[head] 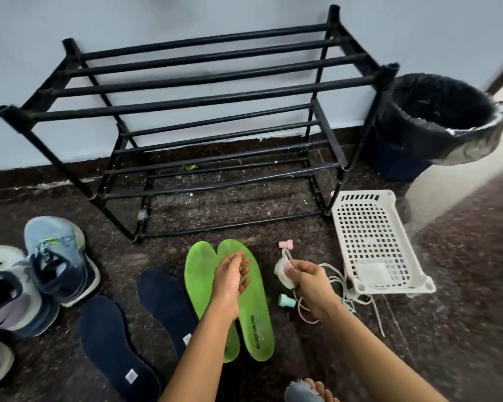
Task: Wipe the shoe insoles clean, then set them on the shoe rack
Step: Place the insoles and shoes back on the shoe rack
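Lettering [255, 332] on green insole [260, 303] unreadable; right hand [312, 287] grips white cloth [283, 271].

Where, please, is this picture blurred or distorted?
Head view: the shoe rack bows under the wide lens; the bin and floor near it are smeared by blur; the green insoles, left hand and right hand gripping a cloth are fairly sharp.

black metal rack [204, 79], perforated plastic basket [372, 236]
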A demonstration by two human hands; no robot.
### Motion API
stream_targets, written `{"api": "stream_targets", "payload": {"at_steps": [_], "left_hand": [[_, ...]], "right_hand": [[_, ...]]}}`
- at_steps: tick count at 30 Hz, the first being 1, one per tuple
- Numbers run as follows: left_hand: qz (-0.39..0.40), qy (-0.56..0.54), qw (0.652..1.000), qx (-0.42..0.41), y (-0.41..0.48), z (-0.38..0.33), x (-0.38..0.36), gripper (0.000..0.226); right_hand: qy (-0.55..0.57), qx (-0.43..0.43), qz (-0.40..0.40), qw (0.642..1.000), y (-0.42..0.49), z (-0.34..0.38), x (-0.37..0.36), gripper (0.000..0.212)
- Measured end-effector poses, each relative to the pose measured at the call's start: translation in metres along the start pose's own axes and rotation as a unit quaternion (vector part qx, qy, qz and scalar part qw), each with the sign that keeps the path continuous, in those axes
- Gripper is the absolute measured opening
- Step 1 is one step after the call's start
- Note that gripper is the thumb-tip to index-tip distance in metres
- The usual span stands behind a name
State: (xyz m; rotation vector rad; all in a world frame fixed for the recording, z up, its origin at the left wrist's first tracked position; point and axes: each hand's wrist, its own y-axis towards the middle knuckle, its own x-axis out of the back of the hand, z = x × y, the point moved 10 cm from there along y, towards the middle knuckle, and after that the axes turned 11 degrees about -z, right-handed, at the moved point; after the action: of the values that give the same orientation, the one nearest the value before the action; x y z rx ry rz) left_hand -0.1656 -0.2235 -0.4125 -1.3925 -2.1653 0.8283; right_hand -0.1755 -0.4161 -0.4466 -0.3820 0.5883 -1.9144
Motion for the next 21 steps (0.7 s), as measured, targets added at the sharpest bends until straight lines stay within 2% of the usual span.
{"api": "stream_targets", "payload": {"at_steps": [3, 7, 11, 16, 18, 21], "left_hand": [[0.037, 0.031, 0.999, -0.020, -0.010, -0.009, -0.038, 0.020], [0.106, 0.079, 0.991, -0.034, -0.032, -0.014, -0.106, 0.018], [0.170, 0.135, 0.974, -0.058, -0.058, -0.021, -0.174, 0.017], [0.233, 0.175, 0.953, -0.080, -0.090, -0.037, -0.242, 0.018], [0.254, 0.184, 0.944, -0.098, -0.104, -0.049, -0.265, 0.018], [0.266, 0.184, 0.937, -0.127, -0.118, -0.067, -0.289, 0.018]], "right_hand": [[0.040, 0.017, -0.036, 0.998, 0.004, 0.030, 0.032, 0.016], [0.094, 0.059, -0.123, 0.986, 0.011, 0.086, 0.090, 0.014], [0.114, 0.120, -0.219, 0.961, 0.021, 0.146, 0.154, 0.011], [0.113, 0.183, -0.326, 0.920, 0.039, 0.222, 0.224, 0.018], [0.120, 0.209, -0.345, 0.907, 0.048, 0.257, 0.243, 0.019], [0.153, 0.200, -0.357, 0.900, 0.076, 0.296, 0.262, 0.015]]}}
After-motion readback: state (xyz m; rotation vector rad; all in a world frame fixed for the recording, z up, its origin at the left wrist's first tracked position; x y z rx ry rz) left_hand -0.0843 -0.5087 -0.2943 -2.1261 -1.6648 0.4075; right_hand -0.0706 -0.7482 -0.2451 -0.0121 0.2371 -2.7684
